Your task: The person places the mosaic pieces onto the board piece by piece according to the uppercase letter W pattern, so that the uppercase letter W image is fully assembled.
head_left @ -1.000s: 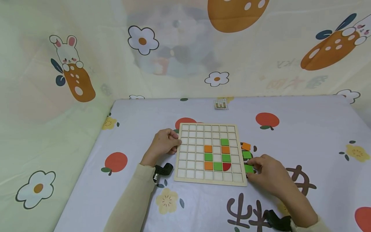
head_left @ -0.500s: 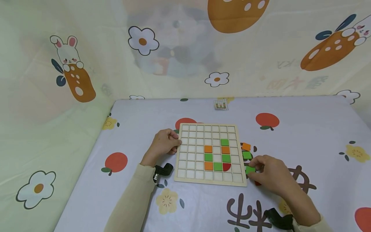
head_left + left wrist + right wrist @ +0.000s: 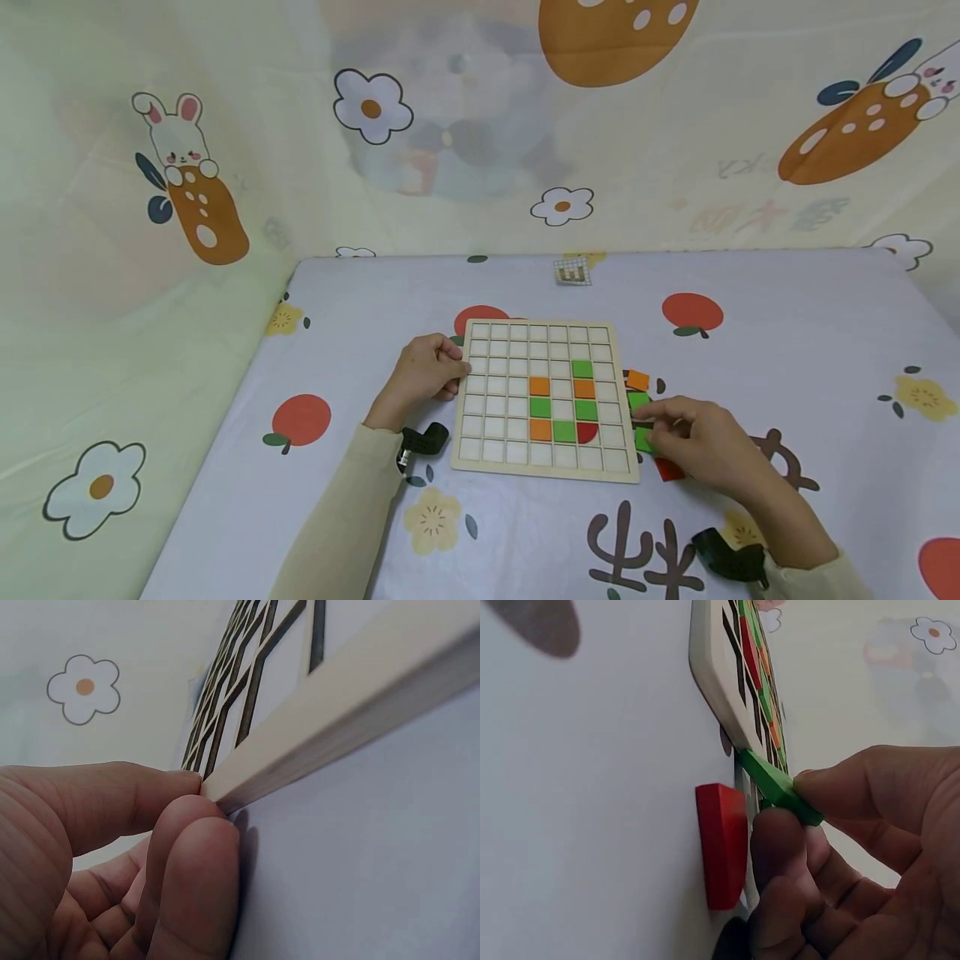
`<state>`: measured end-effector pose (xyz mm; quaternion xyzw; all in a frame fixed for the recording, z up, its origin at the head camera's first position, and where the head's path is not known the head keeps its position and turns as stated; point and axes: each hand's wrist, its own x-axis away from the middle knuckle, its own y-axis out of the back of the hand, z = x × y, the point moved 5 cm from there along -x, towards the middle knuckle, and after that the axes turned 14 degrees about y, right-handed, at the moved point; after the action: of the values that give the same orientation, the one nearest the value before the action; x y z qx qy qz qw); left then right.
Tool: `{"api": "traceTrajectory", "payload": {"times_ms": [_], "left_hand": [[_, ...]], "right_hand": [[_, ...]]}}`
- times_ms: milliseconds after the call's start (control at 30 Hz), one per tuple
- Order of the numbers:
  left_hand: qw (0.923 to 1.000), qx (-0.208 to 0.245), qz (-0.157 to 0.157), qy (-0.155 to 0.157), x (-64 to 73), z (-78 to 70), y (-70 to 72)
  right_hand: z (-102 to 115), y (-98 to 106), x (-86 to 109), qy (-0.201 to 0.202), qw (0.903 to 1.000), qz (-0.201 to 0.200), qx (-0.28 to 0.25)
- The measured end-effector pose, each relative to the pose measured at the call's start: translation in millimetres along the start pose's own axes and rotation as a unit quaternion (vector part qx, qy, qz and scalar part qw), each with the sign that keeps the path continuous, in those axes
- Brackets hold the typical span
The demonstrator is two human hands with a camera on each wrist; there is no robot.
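Observation:
A wooden grid board (image 3: 517,452) lies on the tablecloth, with orange and green square tiles and a red rounded piece set in some cells. My left hand (image 3: 427,367) grips the board's left edge, thumb and fingertips at the pale rim (image 3: 300,754) in the left wrist view. Beside the board's right edge, my right hand (image 3: 701,442) pinches a green tile (image 3: 776,786), which sits tilted against the board's side in the right wrist view. Another green tile (image 3: 638,401) is partly under the forefinger. A red piece (image 3: 670,470) lies just below the thumb.
An orange tile (image 3: 637,380) lies right of the board, above the green ones. A small card with a grid pattern (image 3: 572,271) is at the back of the table. A patterned fabric wall (image 3: 465,217) rises behind and on the left.
My right hand has shifted slightly right, uncovering the red piece, and its forefinger now overlaps the upper green tile. The left hand and the board have stayed put.

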<state>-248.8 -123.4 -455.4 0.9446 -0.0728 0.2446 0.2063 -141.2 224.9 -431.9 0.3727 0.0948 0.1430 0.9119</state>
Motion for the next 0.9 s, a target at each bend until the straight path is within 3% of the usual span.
{"api": "traceTrajectory", "payload": {"times_ms": [233,533,900], "left_hand": [[1.0000,-0.003,-0.003,0.002,0.8,-0.6,0.6],[1.0000,-0.006,-0.004,0.004,0.2,-0.1,0.2],[1.0000,-0.005,-0.004,0.001,1.1,-1.5,0.3]], "right_hand": [[-3.0,1.6,-0.1,-0.004,0.9988,0.008,-0.048],[-8.3,-2.7,-1.8,-0.060,0.9895,0.013,-0.131],[-3.2,-6.1,-6.5,-0.074,0.9913,0.035,-0.103]]}}
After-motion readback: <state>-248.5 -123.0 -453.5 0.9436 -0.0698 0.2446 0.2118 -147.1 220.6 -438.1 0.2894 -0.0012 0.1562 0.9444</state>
